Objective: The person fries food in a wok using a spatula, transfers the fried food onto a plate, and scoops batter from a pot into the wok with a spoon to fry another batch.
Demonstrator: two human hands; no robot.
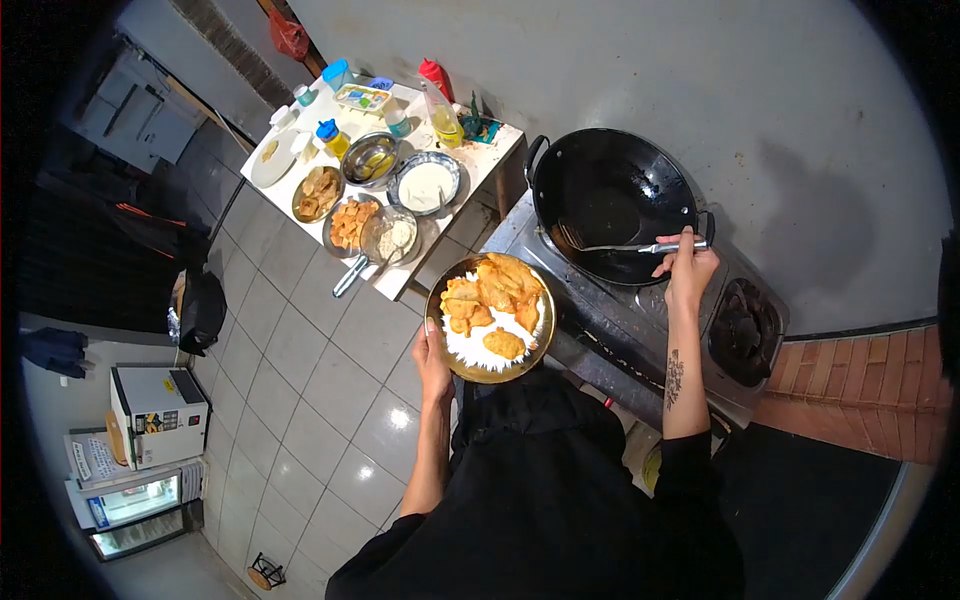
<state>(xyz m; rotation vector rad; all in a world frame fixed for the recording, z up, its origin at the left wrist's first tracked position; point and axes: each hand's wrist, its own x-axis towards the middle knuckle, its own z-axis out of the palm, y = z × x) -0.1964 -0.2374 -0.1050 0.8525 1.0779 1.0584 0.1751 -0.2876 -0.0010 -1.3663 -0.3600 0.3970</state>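
My left hand [432, 362] grips the left edge of a gold-coloured plate [487, 376], with the thumb at its rim. Several battered, fried golden pieces [508, 285] lie on white paper [470, 349] in the plate. In my right hand [688, 268] is the handle of a slotted metal spatula [620, 247]. Its brownish slotted head lies inside a large black wok [610, 150], toward the wok's left side. The wok sits on the stove just beyond the plate, its inside dark and shiny.
A steel stove [600, 345] carries the wok, with a bare burner [745, 330] at right. The white table [395, 283] at upper left holds bowls of food, bottles and a small saucepan [385, 240] whose handle juts over the edge. A grey wall [800, 120] stands behind the stove.
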